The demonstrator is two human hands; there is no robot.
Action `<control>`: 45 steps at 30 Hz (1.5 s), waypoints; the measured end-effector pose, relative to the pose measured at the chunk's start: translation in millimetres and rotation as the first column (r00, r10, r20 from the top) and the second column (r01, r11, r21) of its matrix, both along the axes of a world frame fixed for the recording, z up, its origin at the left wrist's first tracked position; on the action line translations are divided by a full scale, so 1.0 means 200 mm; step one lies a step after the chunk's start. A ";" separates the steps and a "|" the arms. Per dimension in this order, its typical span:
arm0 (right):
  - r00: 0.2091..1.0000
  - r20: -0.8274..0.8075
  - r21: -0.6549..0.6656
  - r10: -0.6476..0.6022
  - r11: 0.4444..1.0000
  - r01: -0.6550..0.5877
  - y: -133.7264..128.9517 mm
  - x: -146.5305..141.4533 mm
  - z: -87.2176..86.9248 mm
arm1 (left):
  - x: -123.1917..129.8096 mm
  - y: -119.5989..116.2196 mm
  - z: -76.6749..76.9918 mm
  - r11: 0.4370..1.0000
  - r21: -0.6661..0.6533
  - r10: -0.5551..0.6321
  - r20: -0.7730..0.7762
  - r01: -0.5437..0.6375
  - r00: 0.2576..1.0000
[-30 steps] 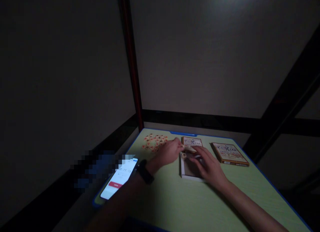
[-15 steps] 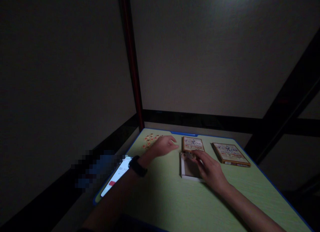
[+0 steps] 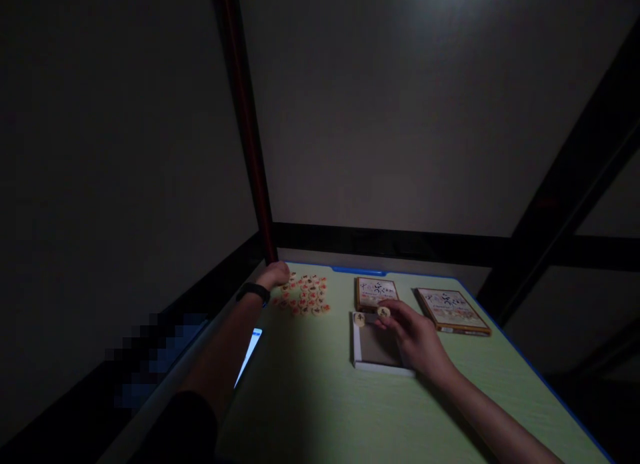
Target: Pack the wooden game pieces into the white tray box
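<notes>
Between the thumb and fingers of my right hand (image 3: 417, 334) is a round Chinese chess piece (image 3: 383, 312) with a dark character on it. It is held above the far edge of a shallow open box (image 3: 383, 347) with white walls and a brown floor. Another chess piece (image 3: 359, 319) lies in the box's far left corner. At the far left, my left hand (image 3: 276, 274) is curled beside the spread of several pale chess pieces (image 3: 311, 296) with red and dark characters. Its fingertips are hidden, so what they pinch, if anything, does not show.
Behind the open box lies a printed flat box (image 3: 377, 292); a larger one (image 3: 451, 309) is to its right. Partly covered by my left forearm, a lit phone (image 3: 249, 357) rests by the left edge of the green table (image 3: 320, 397). Walls stand behind and left.
My left hand has moved left and away from the box to the far side of the loose pieces. My right hand stays over the box, its piece now facing me more clearly.
</notes>
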State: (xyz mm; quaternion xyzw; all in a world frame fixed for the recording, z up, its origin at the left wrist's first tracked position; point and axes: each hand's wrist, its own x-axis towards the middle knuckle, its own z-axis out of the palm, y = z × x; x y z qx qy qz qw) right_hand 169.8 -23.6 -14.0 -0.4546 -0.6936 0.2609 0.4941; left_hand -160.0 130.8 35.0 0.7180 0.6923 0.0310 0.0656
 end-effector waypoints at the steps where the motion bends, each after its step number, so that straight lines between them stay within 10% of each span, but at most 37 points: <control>1: 0.999 -0.050 -0.035 0.022 0.999 -0.024 0.01 0.00 -0.01 | 0.00 0.00 0.00 1.000 -0.013 0.012 -0.011 -0.012 1.000; 8: 0.980 -0.170 -0.178 0.101 0.975 -0.132 0.06 0.01 -0.06 | 0.01 0.00 0.01 0.997 -0.056 0.043 -0.059 -0.046 0.997; 14: 0.970 0.241 -0.049 0.029 0.999 -0.018 0.02 0.04 0.02 | 0.01 -0.02 -0.01 0.999 -0.027 0.031 -0.096 -0.034 0.995; 25: 0.718 0.689 0.165 -0.102 0.986 -0.018 0.08 0.00 0.04 | 0.16 -0.20 0.13 0.981 0.162 -0.079 -0.160 0.105 0.984; 32: 0.726 0.686 0.105 -0.052 0.994 -0.028 0.10 -0.06 0.02 | 0.57 -0.50 -0.03 0.850 0.382 -0.455 0.184 0.363 0.872; 45: 0.690 0.709 0.154 -0.148 0.987 0.053 0.08 -0.05 0.01 | 0.69 -0.60 -0.19 0.922 0.356 -0.331 0.524 0.151 0.785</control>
